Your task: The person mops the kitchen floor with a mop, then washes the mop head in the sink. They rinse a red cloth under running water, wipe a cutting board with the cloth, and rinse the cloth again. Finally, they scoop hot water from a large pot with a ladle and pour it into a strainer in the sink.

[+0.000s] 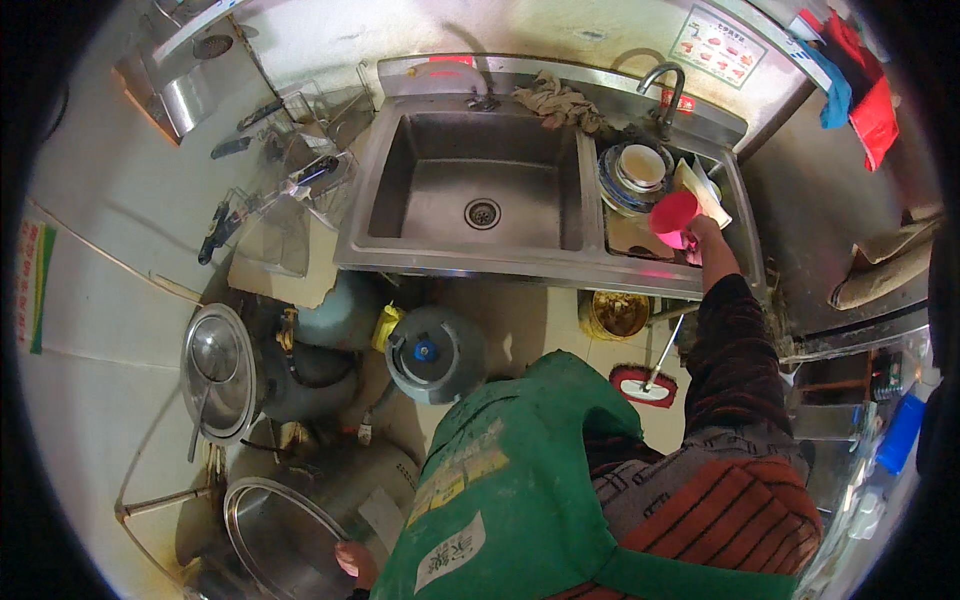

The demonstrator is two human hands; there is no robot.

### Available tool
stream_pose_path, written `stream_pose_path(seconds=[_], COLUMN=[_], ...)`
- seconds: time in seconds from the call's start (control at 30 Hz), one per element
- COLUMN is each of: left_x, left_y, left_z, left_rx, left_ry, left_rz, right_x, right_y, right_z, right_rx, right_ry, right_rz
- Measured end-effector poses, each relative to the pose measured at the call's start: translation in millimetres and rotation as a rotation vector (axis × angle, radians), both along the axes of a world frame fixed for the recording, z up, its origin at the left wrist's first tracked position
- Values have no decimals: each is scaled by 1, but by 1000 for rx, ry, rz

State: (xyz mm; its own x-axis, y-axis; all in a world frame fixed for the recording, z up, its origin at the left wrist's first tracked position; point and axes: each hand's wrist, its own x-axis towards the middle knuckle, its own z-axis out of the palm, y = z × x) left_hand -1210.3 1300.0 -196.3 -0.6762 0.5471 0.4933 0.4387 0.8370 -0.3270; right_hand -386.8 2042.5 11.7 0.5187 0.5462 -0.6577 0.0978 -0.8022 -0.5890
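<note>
My right hand [703, 229] reaches over the right basin of a stainless steel double sink [465, 259] and grips a pink plastic cup or scoop [673, 214]. Just beyond the cup, a white bowl [643, 165] tops a stack of plates [616, 187]. Beside the stack, pale flat pieces [701, 187] lean in the same basin. Far down at the lower left, my left hand [356, 562] holds the rim of a large round metal vessel [277, 487]. Part of that hand is hidden by the green apron [525, 450].
Gas cylinders [435, 352] stand on the floor before the sink. A metal lid [217, 367] lies left of them. Knives [315, 171] sit in a wire rack on the left. Under the sink are a bucket of scraps [619, 311] and a red-edged floor brush [645, 386].
</note>
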Motion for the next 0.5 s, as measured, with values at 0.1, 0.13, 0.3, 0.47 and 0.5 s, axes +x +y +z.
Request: stream_pose_path(seconds=[0.1,0.13,0.3,0.47,0.5], left_x=[3,2,2,5,6], left_y=[3,4,4,0,-2], left_z=[-8,-10,-11,-5,-6], left_rx=[47,61,145,201,214], left_ry=[-13,-18,-29,-47,-54], left_rz=[29,39,63,59,64], right_x=[-6,-9,-34,-54,-55], right_y=[20,24,-6,-66,-73], right_z=[-2,-1,12,33,32], right_rx=[-13,-130,-376,-133,-49], right_ry=[-333,-446,-1062,-1145,-1173], right_rz=[230,375,927,763,744])
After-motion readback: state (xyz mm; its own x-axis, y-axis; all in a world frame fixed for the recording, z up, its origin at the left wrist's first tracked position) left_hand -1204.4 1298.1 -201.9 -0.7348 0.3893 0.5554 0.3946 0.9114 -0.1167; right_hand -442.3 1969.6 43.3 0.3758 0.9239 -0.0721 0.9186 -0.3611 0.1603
